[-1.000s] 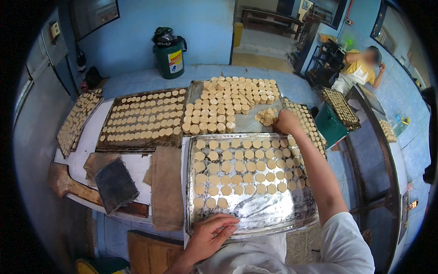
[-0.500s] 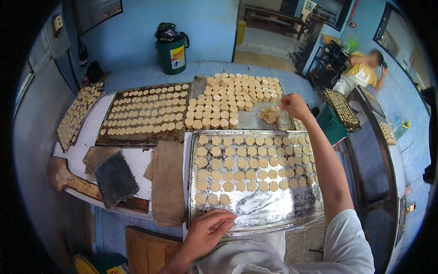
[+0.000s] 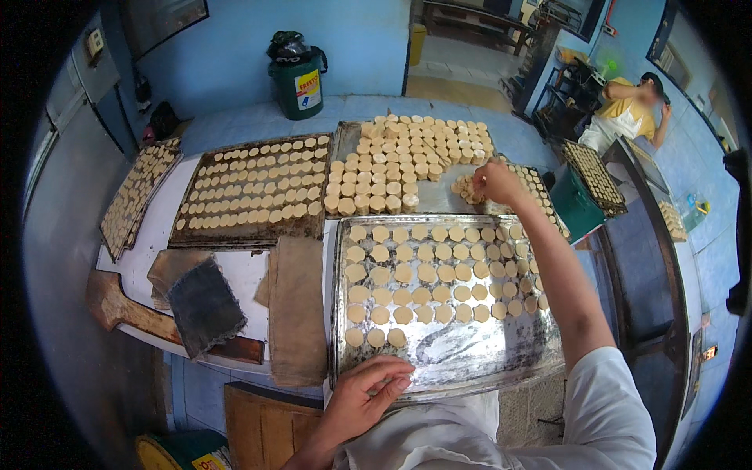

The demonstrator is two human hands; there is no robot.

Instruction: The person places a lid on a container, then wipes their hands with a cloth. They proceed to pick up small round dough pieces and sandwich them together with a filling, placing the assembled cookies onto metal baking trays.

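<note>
On the near metal tray (image 3: 470, 362), round flat dough discs (image 3: 424, 313) lie in rows, with a short row of 3 at the front left. My left hand (image 3: 366, 398) is at the tray's front left edge, its fingers curled together toward the thumb; anything in them is hidden. Beyond, a second tray (image 3: 435, 200) carries stacked dough discs (image 3: 380, 176) and a small loose pile of dough discs (image 3: 464, 189). Reaching across the near tray, my right hand (image 3: 499, 182) has its fingertips pinched down on that pile's right side.
A dark tray of disc rows (image 3: 258, 233) lies left, another tray (image 3: 129, 204) beyond it. Cloths (image 3: 205, 305) (image 3: 298, 313) cover part of the white table. At right, a tray of discs (image 3: 593, 176) tops a green bin (image 3: 578, 207); a person (image 3: 627, 113) sits behind.
My right hand has moved left and down from beside the loose pile onto it. My left hand stays by the tray edge. The whole view has shifted slightly.
</note>
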